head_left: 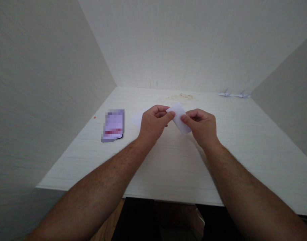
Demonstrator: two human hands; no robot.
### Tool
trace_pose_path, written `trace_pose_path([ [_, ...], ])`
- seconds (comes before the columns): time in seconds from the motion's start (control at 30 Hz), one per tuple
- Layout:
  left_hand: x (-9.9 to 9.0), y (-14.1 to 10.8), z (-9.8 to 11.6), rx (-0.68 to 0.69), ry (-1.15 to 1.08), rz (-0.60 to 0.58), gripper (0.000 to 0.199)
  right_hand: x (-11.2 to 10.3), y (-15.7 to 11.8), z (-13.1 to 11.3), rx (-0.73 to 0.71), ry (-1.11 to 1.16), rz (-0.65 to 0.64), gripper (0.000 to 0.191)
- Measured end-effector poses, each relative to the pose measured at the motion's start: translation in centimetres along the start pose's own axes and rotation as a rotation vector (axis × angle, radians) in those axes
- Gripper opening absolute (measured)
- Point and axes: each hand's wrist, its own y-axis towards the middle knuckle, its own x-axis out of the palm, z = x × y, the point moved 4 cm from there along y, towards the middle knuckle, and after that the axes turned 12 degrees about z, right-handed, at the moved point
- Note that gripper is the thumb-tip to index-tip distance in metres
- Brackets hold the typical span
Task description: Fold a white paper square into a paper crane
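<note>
A small piece of white paper (177, 115) is held up above the table between both hands. My left hand (155, 121) pinches its left edge, thumb on top and fingers curled behind. On the opposite side, my right hand (203, 126) grips the paper the same way, its thumb pressing on the face. The paper lies at a slant and looks folded, though its layers cannot be made out. Beneath and beyond my left hand, another white sheet (136, 119) lies on the table, partly hidden by that hand.
The white table (75, 164) is enclosed by pale walls at the back and sides. A phone-like object (114, 124), blurred out, lies at the left. Two folded white paper figures (234, 94) stand at the back right. A brownish stain (183, 96) marks the back middle.
</note>
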Motion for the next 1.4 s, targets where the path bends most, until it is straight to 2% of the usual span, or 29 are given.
trace_pose_path([
  [0.13,0.14,-0.03,0.12,0.001,-0.032,-0.025,0.020,0.11,-0.07,-0.19,0.016,-0.010,-0.019,0.017],
  [1.4,0.18,-0.05,-0.17,-0.010,-0.086,-0.017,0.017,0.21,-0.48,-0.34,0.059,-0.010,-0.039,0.021],
])
